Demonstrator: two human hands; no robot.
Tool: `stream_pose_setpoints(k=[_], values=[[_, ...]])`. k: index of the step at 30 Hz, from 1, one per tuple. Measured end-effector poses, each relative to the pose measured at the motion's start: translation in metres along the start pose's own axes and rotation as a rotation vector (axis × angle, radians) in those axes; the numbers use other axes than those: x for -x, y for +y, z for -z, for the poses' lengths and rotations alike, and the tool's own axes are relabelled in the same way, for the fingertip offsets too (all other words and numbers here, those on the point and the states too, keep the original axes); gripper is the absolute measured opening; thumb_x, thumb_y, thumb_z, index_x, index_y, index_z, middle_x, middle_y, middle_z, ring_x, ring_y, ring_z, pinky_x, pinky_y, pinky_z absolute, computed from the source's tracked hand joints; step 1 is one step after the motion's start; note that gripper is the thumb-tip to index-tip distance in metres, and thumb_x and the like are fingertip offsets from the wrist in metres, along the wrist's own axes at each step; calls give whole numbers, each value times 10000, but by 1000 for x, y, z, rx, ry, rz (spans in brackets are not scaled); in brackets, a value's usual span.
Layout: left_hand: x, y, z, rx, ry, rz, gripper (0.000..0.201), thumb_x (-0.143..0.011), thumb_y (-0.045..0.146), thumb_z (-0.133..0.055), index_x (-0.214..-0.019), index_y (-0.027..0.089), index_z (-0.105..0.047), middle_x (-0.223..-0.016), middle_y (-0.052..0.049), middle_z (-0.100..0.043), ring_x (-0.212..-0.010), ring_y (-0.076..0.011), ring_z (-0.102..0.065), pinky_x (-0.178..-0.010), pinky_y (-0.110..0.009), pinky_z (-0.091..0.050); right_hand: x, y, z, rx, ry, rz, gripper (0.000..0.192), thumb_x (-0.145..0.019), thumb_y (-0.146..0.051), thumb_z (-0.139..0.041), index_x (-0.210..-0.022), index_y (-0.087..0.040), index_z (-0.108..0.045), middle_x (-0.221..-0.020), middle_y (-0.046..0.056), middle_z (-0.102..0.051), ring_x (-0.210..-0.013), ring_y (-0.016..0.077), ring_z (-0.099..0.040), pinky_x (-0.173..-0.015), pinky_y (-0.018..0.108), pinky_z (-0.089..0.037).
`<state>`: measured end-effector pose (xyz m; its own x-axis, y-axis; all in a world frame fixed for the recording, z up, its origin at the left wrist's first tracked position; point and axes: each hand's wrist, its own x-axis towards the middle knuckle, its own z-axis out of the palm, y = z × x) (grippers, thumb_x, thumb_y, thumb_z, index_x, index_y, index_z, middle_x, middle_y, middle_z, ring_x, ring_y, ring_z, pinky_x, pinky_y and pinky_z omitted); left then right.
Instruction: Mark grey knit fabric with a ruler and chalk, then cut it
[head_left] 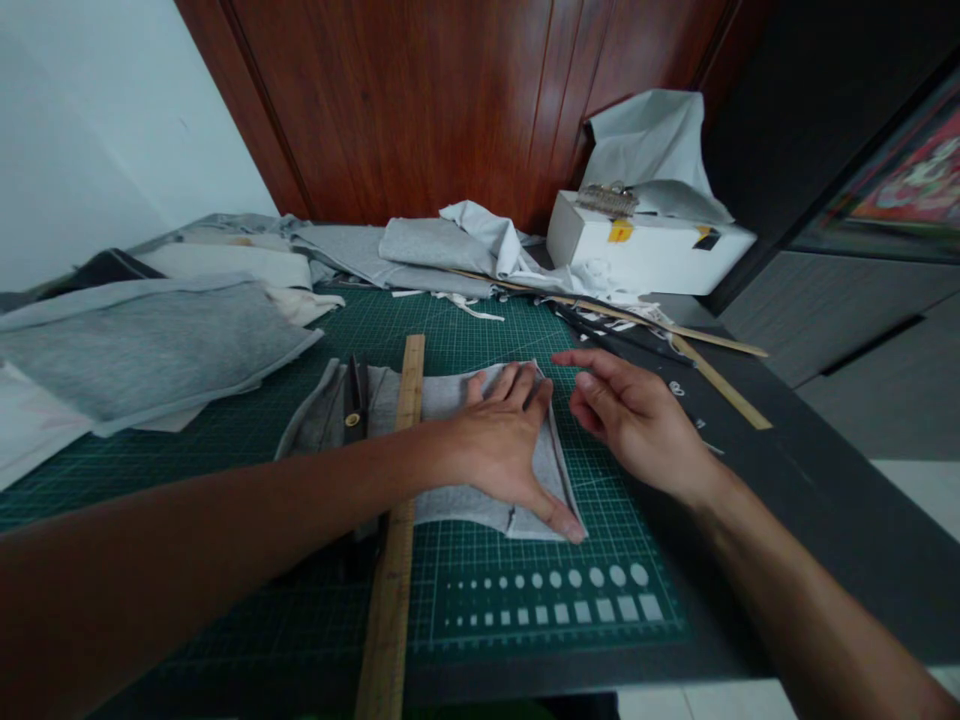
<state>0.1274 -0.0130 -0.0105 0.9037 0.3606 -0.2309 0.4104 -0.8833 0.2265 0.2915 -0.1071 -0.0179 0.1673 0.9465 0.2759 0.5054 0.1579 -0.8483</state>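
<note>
A piece of grey fabric [450, 508] with sewn edges lies flat on the green cutting mat [480, 580]. My left hand [506, 440] presses on its right part, fingers spread and thumb stretched toward the near corner. Just right of the fabric's edge is my right hand [634, 415], its index finger pointing left and the other fingers curled; whether anything small is in them I cannot make out. A wooden ruler [397, 560] lies across the fabric under my left forearm. Beside the ruler, dark scissors [355, 400] rest on the fabric, their handles partly hidden by that forearm.
Grey and white fabric pieces [165, 340] are piled at the left, with more folded cloth [435, 245] along the back. A white box [652, 245] stands back right. Wooden strips [720, 380], dark cords and white scraps lie before it on the dark table [817, 500].
</note>
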Motion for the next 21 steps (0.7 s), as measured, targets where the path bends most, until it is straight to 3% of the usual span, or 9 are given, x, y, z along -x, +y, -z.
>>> stream_pose_setpoints(k=[6, 10, 13, 16, 18, 21], values=[[-1, -1, -1, -15, 13, -2, 1599, -519, 1004, -582, -1655, 46, 8, -1707, -241, 136, -1592, -454, 116, -1213, -751, -1, -4, 15, -3, 31, 41, 54, 277, -1054, -324, -461, -1185, -189, -665, -888, 30, -611, -602, 128, -495, -517, 263, -414], [0, -4, -4, -15, 28, -14, 1631, -504, 1016, -594, -1651, 39, 31, -1703, -245, 139, -1589, -456, 128, -1216, -746, -5, -5, 13, 1, 125, 95, 64, 290, -1042, -357, -478, -1126, -177, -690, -781, 17, -614, -623, 151, -535, -560, 277, -424], [2, -7, -7, -12, 58, -44, 1611, -533, 1021, -576, -1649, 49, 59, -1707, -238, 130, -1593, -439, 133, -1221, -735, 11, -5, 7, 7, 383, 135, -17, 342, -1004, -447, -545, -899, -172, -719, -668, 19, -620, -587, 158, -532, -555, 293, -385], [4, -10, -10, -6, 81, -67, 1601, -552, 1018, -579, -1646, 56, 87, -1716, -222, 112, -1603, -413, 115, -1237, -706, 21, -4, 2, 11, 524, -92, -131, 488, -954, -580, -592, -684, -183, -682, -557, 11, -585, -500, 142, -479, -491, 297, -321], [6, -12, -10, -3, 99, -69, 1576, -578, 995, -605, -1648, 58, 74, -1726, -218, 75, -1610, -401, 84, -1250, -683, 2, -3, 0, 10, 484, -240, -150, 486, -929, -591, -621, -671, -184, -682, -531, -4, -569, -470, 129, -450, -459, 288, -296], [7, -16, -10, 27, 136, -64, 1342, -769, 880, -588, -1654, 59, -2, -1738, -215, -24, -1622, -362, 10, -1271, -631, -53, -2, -3, 2, 338, -315, -155, 385, -916, -505, -652, -721, -178, -705, -556, -12, -593, -477, 116, -442, -440, 267, -288]])
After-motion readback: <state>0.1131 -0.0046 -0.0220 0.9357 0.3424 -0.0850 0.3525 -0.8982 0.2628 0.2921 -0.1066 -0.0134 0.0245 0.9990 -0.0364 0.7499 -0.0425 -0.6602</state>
